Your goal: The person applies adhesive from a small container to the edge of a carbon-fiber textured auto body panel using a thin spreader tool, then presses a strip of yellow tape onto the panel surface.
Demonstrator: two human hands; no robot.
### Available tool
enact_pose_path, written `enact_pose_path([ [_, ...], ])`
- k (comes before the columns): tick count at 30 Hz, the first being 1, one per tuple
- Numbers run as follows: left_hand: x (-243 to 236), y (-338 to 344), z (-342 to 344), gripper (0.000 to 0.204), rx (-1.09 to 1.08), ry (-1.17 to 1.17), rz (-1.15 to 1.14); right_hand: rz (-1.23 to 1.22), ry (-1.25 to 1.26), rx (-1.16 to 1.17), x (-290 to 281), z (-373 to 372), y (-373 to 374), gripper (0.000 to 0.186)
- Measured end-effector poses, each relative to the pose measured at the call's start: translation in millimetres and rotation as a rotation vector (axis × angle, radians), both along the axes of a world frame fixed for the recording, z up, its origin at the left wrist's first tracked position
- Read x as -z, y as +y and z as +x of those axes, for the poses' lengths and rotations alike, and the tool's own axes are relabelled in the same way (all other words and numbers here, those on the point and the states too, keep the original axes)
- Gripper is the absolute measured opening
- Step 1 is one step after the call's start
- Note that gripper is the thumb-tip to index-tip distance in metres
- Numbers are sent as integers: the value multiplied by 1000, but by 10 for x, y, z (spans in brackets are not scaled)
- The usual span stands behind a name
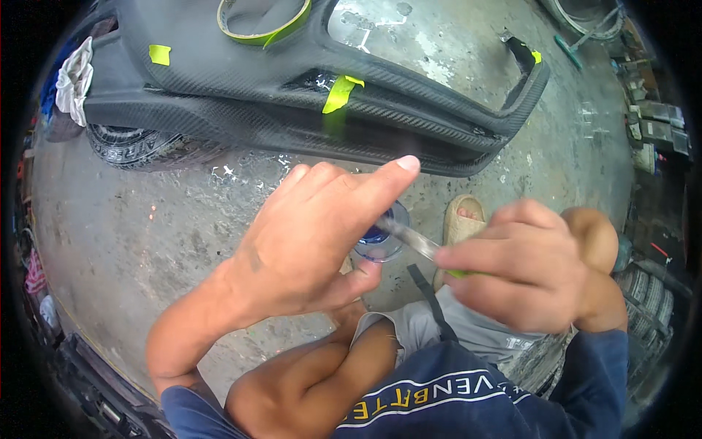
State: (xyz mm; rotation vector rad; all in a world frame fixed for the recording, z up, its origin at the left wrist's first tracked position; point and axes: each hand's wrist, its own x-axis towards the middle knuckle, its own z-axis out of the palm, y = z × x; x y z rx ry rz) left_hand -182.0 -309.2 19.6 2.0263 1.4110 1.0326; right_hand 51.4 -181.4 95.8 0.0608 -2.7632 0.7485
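Note:
My left hand [292,234] is wrapped round a small clear cup [400,216] with something dark blue in it. Its thumb and a finger lie on either side of the cup. My right hand [523,271], smeared by motion, grips a slim, flat, pale tool [418,243] whose far end reaches into the cup. Blur hides the tool's exact kind; a bit of green shows near my fingers. Beyond both hands stretches a black carbon-fibre car bumper [241,121]. Yellow-green tape pieces [339,95] stick to it, and a tape roll [256,36] rests on top.
A tyre [150,148] lies under the bumper's left part, and a white cloth [74,80] hangs at its left end. My sandalled foot [462,219] is on the stained concrete floor [168,212]. More tyres [645,300] and assorted boxes line the right side.

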Motion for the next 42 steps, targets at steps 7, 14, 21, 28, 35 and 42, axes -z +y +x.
enact_pose_path([
  [7,36,51,-25,92,4,10,17,-138,74,36,21,-119,26,27],
  [14,123,25,-86,93,-30,-32,4,-84,18,-1,37,-173,159,26],
  [21,120,101,-7,90,70,-64,63,131,102,-170,18,-129,123,24],
  [28,259,63,53,87,134,-134,131,157,3,-149,138,-180,9,24],
  [35,304,83,67,87,142,-143,162,106,-13,-126,183,-257,-7,24],
  [42,299,105,106,84,129,-184,131,51,-59,-112,147,-255,-13,27],
])
